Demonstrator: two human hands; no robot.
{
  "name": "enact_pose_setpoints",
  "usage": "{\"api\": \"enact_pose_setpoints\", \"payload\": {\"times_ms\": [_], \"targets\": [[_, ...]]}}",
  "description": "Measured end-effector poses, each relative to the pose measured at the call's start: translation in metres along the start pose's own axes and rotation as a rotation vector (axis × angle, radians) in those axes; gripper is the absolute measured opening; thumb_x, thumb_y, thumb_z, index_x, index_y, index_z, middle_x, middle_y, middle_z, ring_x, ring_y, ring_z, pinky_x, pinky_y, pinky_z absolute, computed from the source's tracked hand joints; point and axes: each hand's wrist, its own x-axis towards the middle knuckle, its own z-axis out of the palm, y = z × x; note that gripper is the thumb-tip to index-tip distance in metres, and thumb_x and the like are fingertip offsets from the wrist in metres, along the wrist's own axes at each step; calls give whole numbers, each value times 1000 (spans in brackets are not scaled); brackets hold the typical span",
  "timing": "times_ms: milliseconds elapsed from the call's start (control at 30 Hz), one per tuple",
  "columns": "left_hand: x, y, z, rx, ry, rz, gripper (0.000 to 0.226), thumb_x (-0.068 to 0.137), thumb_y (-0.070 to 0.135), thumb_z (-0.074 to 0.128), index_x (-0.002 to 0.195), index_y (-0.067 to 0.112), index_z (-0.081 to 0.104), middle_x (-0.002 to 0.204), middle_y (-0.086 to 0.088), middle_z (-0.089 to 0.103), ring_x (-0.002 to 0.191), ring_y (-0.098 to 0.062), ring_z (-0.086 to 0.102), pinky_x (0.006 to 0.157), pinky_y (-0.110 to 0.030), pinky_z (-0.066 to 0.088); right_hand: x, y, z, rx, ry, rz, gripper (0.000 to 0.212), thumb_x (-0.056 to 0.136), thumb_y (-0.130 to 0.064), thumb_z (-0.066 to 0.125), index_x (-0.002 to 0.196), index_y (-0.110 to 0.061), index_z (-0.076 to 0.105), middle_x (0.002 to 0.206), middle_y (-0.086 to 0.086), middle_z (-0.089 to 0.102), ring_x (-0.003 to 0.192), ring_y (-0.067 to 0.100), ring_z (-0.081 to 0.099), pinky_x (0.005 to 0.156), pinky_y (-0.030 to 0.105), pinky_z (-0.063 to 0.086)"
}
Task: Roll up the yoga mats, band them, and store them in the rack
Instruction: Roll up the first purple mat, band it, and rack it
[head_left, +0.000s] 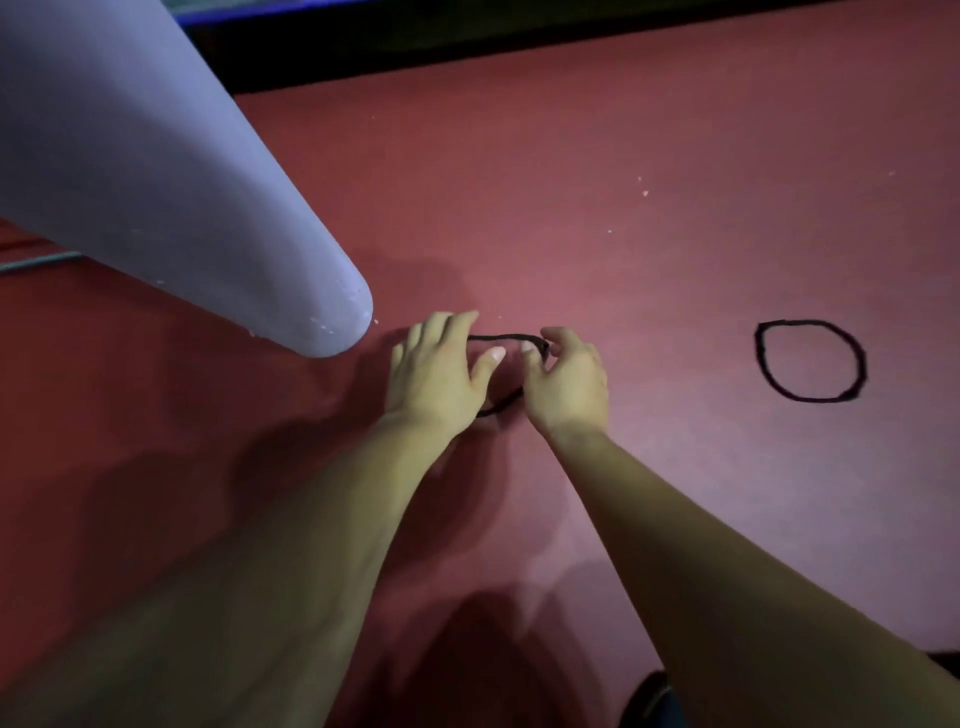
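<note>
- We see a red floor (623, 156) filling most of the view. A dark strip (519, 31) runs along its far edge.
- A rolled lilac mat (130, 182) slants in from the upper left. Its rounded end is down by the floor, just left of our hands. We see nothing wrapped round the part in view.
- Both our bare forearms reach forward from the bottom of the view, and the hands meet near the middle of the floor.
- Our left hand (436, 371) is wide, palm down. Its fingers are spread loosely over the left end of a black band (501, 338). We cannot tell whether they touch it.
- Our right hand (569, 382) is narrow. Its thumb and curled fingers pinch the right end of that band.
- A second band (810, 399) lies flat as an open loop well to the right, apart from both hands.
- The band between our hands lies on the floor as a stretched oval, partly hidden under them.
- A thin grey cable (41, 261) shows at the left edge, under the mat.
</note>
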Motion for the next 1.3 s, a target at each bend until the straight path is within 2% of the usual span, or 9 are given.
{"api": "enact_pose_setpoints", "payload": {"times_ms": [200, 333, 433, 533, 600, 700, 833, 1000, 1300], "targets": [[38, -37, 69, 78, -76, -94, 61, 97, 60, 50, 151, 37, 37, 143, 2, 37, 132, -25, 32, 108, -41, 26, 40, 36, 50, -77, -25, 105, 57, 98, -45, 61, 130, -2, 41, 134, 19, 44, 120, 41, 52, 101, 47, 45], [51, -36, 84, 8, 66, -150, 26, 93, 54, 60, 105, 31, 61, 124, 0, 44, 121, -27, 37, 100, -43, 26, 51, 48, 57, -136, 8, 68, 30, 106, -30, 48, 121, -3, 48, 128, 17, 47, 112, 41, 56, 95, 45, 45], [42, -20, 64, 13, 7, -123, 26, 102, 46, 49, 102, 20, 54, 117, -7, 55, 117, -32, 47, 96, -44, 31, 35, 40, 39, 2, 8, -4, 17, 106, -26, 48, 111, -9, 51, 113, 7, 52, 100, 34, 58, 81, 32, 39], [14, 13, 12, -217, 20, -138, 24, 105, 37, 45, 110, 14, 48, 113, -14, 63, 106, -40, 57, 81, -42, 39, 0, 8, 2, 166, 23, -70, 16, 105, -32, 53, 105, -17, 47, 93, 1, 66, 85, 28, 66, 75, 39, 51], [-9, 37, -34, -277, 59, -123, 29, 106, 37, 45, 120, 14, 51, 118, -12, 64, 107, -40, 59, 80, -42, 44, -29, -25, -32, 232, 48, -103, 18, 105, -37, 53, 110, -20, 48, 95, 0, 68, 83, 25, 68, 77, 45, 56], [-46, 76, -118, -338, 150, -62, 28, 106, 39, 44, 110, 15, 58, 111, -6, 65, 101, -34, 59, 76, -37, 41, -76, -88, -95, 290, 91, -199, 20, 104, -45, 52, 110, -27, 49, 96, -5, 66, 84, 22, 66, 77, 46, 56], [-94, 131, -246, -427, 308, -12, 26, 104, 38, 48, 107, 15, 60, 103, -1, 69, 95, -27, 60, 69, -31, 32, -143, -187, -178, 261, 84, -360, 11, 105, -44, 49, 105, -32, 51, 93, -13, 63, 86, 5, 60, 71, 22, 46], [-132, 168, -393, -510, 504, 59, 32, 101, 46, 47, 108, 18, 61, 100, -2, 72, 93, -31, 66, 74, -40, 51, -206, -320, -250, 292, 173, -553, 3, 106, -36, 49, 105, -34, 50, 92, -19, 61, 87, -3, 57, 72, 7, 37], [-134, 97, -543, -479, 796, 52, 17, 99, 29, 60, 97, 13, 67, 99, 0, 62, 86, -12, 57, 74, -28, 44, -247, -482, -216, 319, 108, -637, 14, 104, -29, 56, 111, -19, 63, 106, 0, 63, 96, 8, 52, 79, 6, 34]]}}
